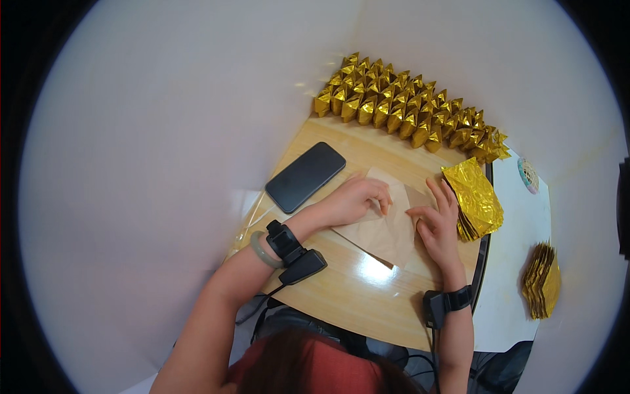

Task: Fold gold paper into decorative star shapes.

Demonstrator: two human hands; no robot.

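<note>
A pale tan sheet of paper (398, 233), partly folded, lies on the wooden table in front of me. My left hand (359, 199) rests on its left part, fingers curled down and closed together at the paper; their tips are partly hidden. At the paper's right edge is my right hand (440, 226), its fingers apart and the index finger reaching toward the sheet. Just beyond those fingers, to the right, sits a stack of crinkled gold foil sheets (474, 196).
Rows of folded, pointed gold foil pieces (394, 108) stand along the table's far edge by the wall. A black phone (306, 177) lies left of the paper. On the white surface at right are another gold foil stack (541, 282) and a small patterned oval object (527, 175).
</note>
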